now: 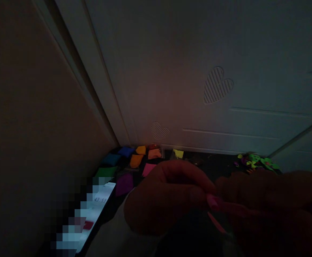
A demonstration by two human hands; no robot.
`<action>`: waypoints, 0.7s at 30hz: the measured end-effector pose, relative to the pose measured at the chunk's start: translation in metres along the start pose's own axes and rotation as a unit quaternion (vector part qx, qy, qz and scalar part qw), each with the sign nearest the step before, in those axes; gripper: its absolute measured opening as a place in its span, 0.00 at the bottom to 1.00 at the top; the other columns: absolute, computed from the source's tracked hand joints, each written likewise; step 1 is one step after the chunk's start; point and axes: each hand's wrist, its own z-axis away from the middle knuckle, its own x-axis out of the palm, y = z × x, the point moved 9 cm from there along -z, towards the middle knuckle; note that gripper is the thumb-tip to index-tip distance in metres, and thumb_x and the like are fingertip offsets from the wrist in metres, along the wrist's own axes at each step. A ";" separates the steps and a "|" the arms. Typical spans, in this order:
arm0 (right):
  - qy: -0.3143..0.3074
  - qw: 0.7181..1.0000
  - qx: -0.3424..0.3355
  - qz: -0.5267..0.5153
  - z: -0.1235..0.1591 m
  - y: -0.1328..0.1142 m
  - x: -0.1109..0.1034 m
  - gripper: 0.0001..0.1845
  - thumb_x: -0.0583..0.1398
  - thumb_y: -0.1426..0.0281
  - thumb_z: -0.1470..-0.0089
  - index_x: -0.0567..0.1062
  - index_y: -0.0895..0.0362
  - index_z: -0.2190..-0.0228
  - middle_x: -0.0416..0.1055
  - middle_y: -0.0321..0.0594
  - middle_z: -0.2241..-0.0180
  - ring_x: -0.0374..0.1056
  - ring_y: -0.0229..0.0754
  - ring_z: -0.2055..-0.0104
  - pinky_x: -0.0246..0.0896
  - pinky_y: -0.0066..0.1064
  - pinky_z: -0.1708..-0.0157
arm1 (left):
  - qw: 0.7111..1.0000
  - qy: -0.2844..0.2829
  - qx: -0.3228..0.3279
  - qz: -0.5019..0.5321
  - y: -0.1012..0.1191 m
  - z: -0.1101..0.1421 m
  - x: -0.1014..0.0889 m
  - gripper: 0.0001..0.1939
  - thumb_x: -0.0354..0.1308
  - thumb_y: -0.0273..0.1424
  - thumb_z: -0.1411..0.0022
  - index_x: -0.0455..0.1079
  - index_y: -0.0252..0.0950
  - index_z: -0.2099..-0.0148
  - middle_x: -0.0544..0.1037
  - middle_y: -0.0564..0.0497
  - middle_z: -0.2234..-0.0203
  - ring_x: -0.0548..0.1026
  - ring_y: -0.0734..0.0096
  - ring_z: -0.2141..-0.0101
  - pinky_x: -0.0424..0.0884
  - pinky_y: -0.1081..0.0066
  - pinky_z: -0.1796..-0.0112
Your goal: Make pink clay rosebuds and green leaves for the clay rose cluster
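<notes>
My left hand (pixel 169 196) is closed in a pinch, thumb against forefinger, on a small pink piece (pixel 212 202) that looks like soft modelling clay. My right hand (pixel 276 200) comes in from the right, fingers curled, and meets the left at the pink piece. It is in deep shadow, and whatever it grips is too dark to make out. Just below the fingertips shows a thin pink sliver (pixel 216 222), its kind unclear.
Packets of coloured material lie along the dark surface's far edge: blue (pixel 126 151), orange (pixel 136 161), purple (pixel 124 184) and yellow (pixel 178 154) among them. A lit phone (pixel 99 207) is at left. Green and coloured bits (pixel 260 162) are piled right. A white panel (pixel 172 89) rises behind.
</notes>
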 end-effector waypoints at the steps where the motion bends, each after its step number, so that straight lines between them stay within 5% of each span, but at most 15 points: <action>1: 0.001 1.000 0.004 -0.001 0.000 0.000 -0.001 0.09 0.58 0.62 0.55 0.71 0.52 0.70 0.67 0.37 0.79 0.64 0.39 0.78 0.64 0.31 0.80 | 1.000 0.000 -0.001 0.002 0.000 0.000 0.000 0.03 0.61 0.24 0.56 0.73 0.37 0.75 0.73 0.57 0.80 0.70 0.81 0.76 0.65 0.80 0.73; 5: 0.055 0.998 0.037 -0.013 0.002 0.004 -0.009 0.11 0.58 0.61 0.56 0.70 0.53 0.69 0.66 0.37 0.79 0.63 0.38 0.79 0.63 0.31 0.82 | 1.000 -0.004 -0.004 0.013 0.000 -0.001 0.001 0.04 0.60 0.22 0.56 0.73 0.36 0.75 0.73 0.57 0.81 0.70 0.81 0.75 0.66 0.81 0.72; 11: 0.028 0.998 0.048 -0.030 0.001 0.007 -0.004 0.09 0.59 0.64 0.56 0.70 0.53 0.70 0.66 0.34 0.80 0.62 0.36 0.81 0.63 0.29 0.83 | 0.999 -0.016 -0.009 0.049 -0.004 -0.001 0.002 0.05 0.59 0.22 0.55 0.73 0.36 0.74 0.73 0.56 0.81 0.70 0.80 0.74 0.67 0.80 0.71; 21: 0.076 0.988 0.116 0.062 0.008 0.020 -0.019 0.04 0.55 0.69 0.50 0.70 0.53 0.71 0.70 0.37 0.76 0.67 0.40 0.73 0.66 0.31 0.75 | 0.994 0.069 0.023 0.079 -0.001 -0.004 -0.011 0.03 0.57 0.25 0.51 0.71 0.36 0.71 0.71 0.55 0.78 0.70 0.77 0.72 0.66 0.76 0.69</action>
